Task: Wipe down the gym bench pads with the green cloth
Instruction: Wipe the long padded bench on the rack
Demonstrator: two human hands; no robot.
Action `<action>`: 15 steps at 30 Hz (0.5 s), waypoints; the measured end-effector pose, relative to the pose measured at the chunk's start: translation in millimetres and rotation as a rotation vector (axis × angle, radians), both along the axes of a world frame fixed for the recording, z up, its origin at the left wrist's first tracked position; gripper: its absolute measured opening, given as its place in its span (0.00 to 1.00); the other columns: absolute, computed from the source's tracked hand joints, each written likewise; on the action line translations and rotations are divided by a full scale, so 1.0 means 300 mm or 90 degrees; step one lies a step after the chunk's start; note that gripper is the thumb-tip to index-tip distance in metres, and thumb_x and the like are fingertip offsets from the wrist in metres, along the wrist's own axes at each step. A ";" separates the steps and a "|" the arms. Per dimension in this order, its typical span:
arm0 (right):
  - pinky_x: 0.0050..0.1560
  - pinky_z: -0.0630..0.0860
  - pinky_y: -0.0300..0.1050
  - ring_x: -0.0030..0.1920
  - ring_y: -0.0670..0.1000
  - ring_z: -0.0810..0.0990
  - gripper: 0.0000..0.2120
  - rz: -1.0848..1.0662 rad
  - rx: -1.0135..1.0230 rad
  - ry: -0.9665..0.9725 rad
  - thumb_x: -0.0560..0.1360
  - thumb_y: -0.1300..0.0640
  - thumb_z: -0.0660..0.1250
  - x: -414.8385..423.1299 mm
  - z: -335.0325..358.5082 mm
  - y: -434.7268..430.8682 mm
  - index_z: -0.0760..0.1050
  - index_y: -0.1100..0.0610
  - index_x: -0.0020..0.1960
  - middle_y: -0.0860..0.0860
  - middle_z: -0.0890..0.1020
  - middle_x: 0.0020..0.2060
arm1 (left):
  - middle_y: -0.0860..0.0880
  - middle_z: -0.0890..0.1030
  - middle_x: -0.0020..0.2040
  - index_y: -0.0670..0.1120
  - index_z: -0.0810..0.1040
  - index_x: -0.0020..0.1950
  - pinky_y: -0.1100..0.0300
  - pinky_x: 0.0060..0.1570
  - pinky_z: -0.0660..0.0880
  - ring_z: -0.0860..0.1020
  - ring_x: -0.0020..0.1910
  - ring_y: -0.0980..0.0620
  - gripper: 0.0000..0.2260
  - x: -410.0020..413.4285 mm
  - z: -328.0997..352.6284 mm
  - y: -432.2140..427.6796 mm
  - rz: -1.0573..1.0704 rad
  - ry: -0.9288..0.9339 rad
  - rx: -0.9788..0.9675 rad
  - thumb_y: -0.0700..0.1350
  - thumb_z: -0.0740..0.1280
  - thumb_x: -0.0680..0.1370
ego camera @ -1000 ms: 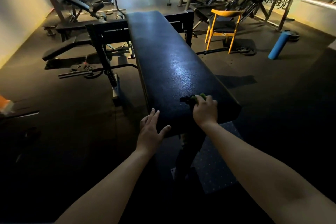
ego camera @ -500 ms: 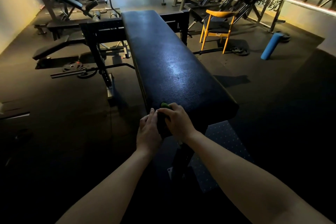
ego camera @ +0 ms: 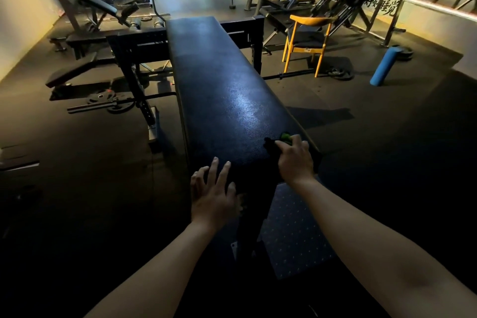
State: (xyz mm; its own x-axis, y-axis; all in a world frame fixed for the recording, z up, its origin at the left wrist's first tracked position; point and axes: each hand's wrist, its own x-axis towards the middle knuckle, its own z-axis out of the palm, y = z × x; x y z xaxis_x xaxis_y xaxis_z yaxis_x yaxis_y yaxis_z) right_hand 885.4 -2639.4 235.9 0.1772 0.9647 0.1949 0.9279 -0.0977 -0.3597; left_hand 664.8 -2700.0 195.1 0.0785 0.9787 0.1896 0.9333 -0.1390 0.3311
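Where my right fingers (ego camera: 286, 146) curl, item one: the cloth (ego camera: 285, 136), bunched beneath them. It is mostly dark, with one green fold showing past the knuckles, and I grip it and press it onto the bench (ego camera: 227, 90) at the near right corner.

Item two: my left fingers (ego camera: 222, 174), straight and spread, holding nothing. The tips sit at the near end of the pad, left of centre. Contact is likely but not certain in this light.

Item three: the pad itself, long and black, running away from me. A pale sheen lies mid-length; damp from wiping or only lamp glare, I cannot tell.

Progress, as I judge it: wiping is under way at the near end. Nothing shows which part has been covered, so I count the stretch to the far end as unconfirmed. The sides give no sign either way.

Item four: other benches (ego camera: 77, 72) on the left, well apart from the cloth. If they belong to the job, they are probably left to do.

Item five: a chair (ego camera: 307, 41) and a roller (ego camera: 386, 66) on the right.
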 end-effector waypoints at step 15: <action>0.62 0.75 0.49 0.60 0.50 0.77 0.19 0.543 -0.124 0.342 0.77 0.57 0.65 -0.161 0.065 -0.024 0.75 0.47 0.67 0.50 0.79 0.62 | 0.43 0.61 0.80 0.41 0.56 0.81 0.57 0.76 0.54 0.61 0.78 0.47 0.33 0.240 -0.003 -0.088 0.169 -0.203 0.076 0.54 0.62 0.80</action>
